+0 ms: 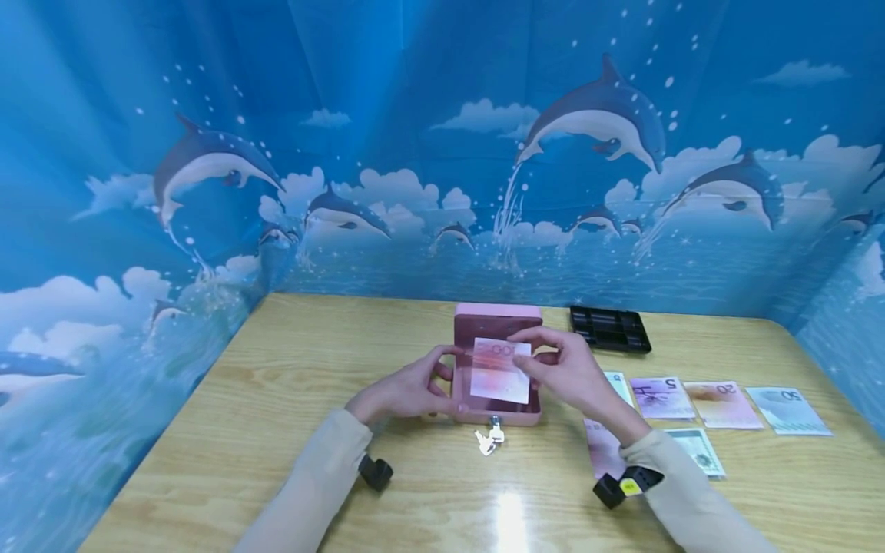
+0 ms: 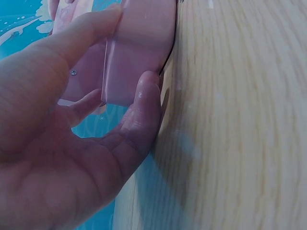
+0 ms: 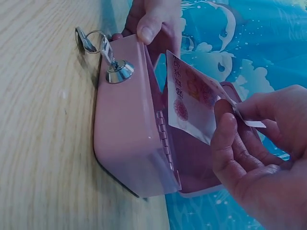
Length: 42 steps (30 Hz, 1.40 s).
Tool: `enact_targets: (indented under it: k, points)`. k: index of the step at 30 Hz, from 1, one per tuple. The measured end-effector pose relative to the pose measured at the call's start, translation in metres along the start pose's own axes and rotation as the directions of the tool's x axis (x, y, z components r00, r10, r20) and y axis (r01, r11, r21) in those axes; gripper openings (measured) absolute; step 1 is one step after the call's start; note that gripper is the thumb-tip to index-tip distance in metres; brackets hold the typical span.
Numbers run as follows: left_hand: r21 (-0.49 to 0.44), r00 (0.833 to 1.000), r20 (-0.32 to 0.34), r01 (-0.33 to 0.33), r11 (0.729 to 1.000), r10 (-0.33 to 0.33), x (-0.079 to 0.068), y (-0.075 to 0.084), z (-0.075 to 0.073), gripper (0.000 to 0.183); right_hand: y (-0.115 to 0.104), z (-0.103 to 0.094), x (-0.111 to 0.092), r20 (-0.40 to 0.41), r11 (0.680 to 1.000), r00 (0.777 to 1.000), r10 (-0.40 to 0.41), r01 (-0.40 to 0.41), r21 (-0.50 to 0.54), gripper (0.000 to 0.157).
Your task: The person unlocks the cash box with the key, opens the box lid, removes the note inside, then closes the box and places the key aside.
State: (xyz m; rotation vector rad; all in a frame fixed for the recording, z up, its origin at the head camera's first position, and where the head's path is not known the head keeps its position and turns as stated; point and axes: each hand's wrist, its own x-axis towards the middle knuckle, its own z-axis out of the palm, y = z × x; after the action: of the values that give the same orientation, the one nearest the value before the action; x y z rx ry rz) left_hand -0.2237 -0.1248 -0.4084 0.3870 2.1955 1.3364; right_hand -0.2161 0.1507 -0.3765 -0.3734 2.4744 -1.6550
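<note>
Toward the near edge of the worktop, there's a greenish note and some pink notes partly under the right wrist, so I'd carry that wrist a bit high or the sleeve might drag them around. A touch farther in, roughly midway between the left and right edges, the keys dangle off the lock on the front of the pink box; I'd leave them alone, since a snagged key could twist the whole thing. Left hand has the box gripped by its left side, thumb at the near left corner, which is imo exactly the brace you want. Right hand is pinching the reddish 100 note near its far right corner, and the note is over the box, tilted in the right wrist view rather than lying flat. My take: lower the free end first, clear of the rim and the hinge, then let go gently so it doesn't curl or catch. Out toward the right edge are the purple 5, the 20 and the 50, well apart from the box. Farthest, near the far edge, a black tray sits right of the box.
</note>
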Motion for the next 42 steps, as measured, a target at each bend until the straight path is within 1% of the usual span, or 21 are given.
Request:
enact_targets:
  k: [10,17,27,34,42]
  points:
    - [-0.003,1.0,0.005,-0.019,1.0,0.019,0.003,-0.001,-0.001,0.09,-0.003,-0.006,-0.003,-0.016,0.999,0.999,-0.032,0.032,0.005,0.028]
    - [-0.009,1.0,0.01,-0.016,1.0,0.016,0.003,-0.002,-0.001,0.089,-0.006,-0.011,-0.008,-0.012,0.999,0.999,-0.039,0.039,0.005,0.027]
    - [-0.002,1.0,0.003,-0.018,1.0,0.018,0.003,-0.001,-0.001,0.089,-0.009,-0.022,-0.015,-0.04,0.998,0.999,-0.036,0.034,-0.049,0.027]
    - [-0.014,1.0,-0.009,0.015,1.0,-0.015,0.002,-0.001,0.0,0.09,-0.006,-0.029,-0.024,-0.052,0.994,0.996,-0.067,0.062,-0.089,0.027]
    - [0.019,1.0,-0.004,-0.012,1.0,0.012,0.001,-0.003,0.0,0.09,-0.007,-0.038,-0.034,-0.068,0.991,0.995,-0.073,0.064,-0.118,0.028]
